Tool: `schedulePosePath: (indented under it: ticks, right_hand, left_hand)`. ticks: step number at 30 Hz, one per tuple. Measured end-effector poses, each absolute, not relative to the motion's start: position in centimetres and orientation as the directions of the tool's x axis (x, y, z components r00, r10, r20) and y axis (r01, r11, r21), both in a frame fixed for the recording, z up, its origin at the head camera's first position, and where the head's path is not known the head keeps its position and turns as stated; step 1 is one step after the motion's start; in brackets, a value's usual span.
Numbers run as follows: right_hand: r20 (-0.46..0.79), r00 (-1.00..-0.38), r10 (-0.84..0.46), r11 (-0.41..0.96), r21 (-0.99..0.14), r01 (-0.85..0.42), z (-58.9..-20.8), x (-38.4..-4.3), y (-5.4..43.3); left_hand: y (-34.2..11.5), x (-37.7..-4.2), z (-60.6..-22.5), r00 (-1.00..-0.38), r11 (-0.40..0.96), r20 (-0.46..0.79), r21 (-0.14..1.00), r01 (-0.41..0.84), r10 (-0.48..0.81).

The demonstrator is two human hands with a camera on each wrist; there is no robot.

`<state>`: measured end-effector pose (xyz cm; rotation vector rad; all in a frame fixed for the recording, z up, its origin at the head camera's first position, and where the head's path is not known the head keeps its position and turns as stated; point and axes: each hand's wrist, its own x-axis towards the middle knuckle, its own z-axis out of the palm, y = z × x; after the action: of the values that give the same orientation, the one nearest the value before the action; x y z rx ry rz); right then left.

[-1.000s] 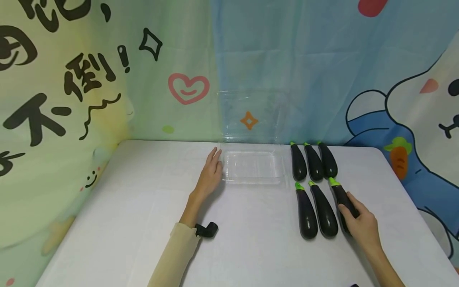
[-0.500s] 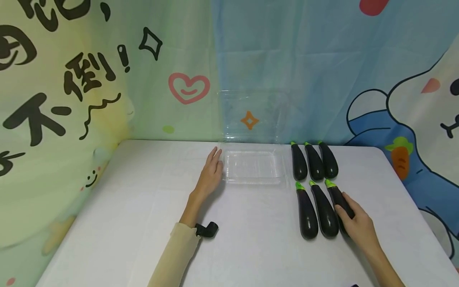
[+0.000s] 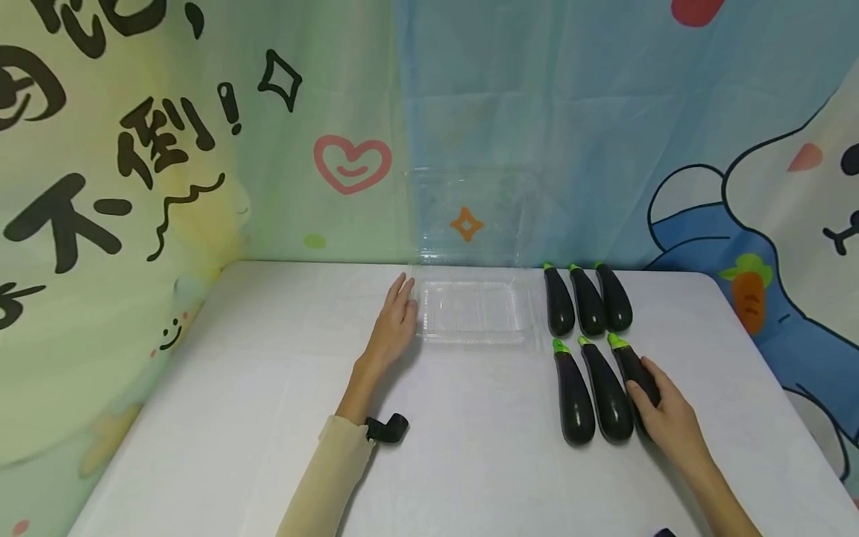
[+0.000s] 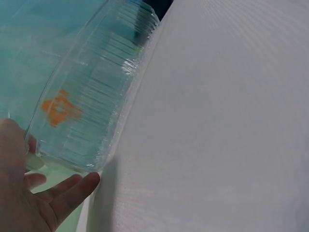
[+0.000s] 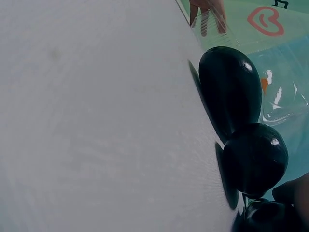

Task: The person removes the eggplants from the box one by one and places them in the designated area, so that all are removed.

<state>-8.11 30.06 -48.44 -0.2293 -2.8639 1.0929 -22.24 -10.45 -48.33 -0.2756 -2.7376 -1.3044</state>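
Note:
My right hand (image 3: 674, 418) holds the near-right eggplant (image 3: 634, 365), dark purple with a bright green cap, by its thick lower half, thumb on its left side. The right wrist view shows only part of this eggplant (image 5: 268, 217) and a finger (image 5: 295, 191) at the lower right edge. Beside it lie the middle eggplant (image 3: 606, 391) and the left eggplant (image 3: 574, 399) of the near row. My left hand (image 3: 392, 328) rests with extended fingers against the left side of a clear plastic clamshell box (image 3: 476, 339). Its lid (image 3: 470, 179) stands raised at the back.
A far row of three eggplants (image 3: 587, 302) lies behind the near row, right of the box. A white-covered table (image 3: 268, 373) carries everything. Behind it hangs a printed cloth backdrop (image 3: 322, 67). A black wrist device (image 3: 388, 429) sits on the left wrist.
The right hand has shifted the near-right eggplant slightly left, closer to the middle one; its cap has moved left. The left hand and box have stayed in place.

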Motion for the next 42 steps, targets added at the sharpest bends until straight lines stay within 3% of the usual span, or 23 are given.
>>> schedulePosePath:
  ticks: [15, 42]
  right_hand:
    - [-0.024, -0.995, 0.099, 0.747, -0.659, 0.09, -48.74, -8.18, 30.29]
    - [-0.041, -0.995, 0.095, 0.762, -0.64, 0.099, -48.12, -8.5, 30.2]
  left_hand:
    - [-10.47, -22.25, -48.52, -0.977, 0.599, 0.177, 0.772, 0.214, 0.122]
    - [-10.52, -22.48, -48.26, -0.973, 0.602, 0.197, 0.765, 0.23, 0.122]
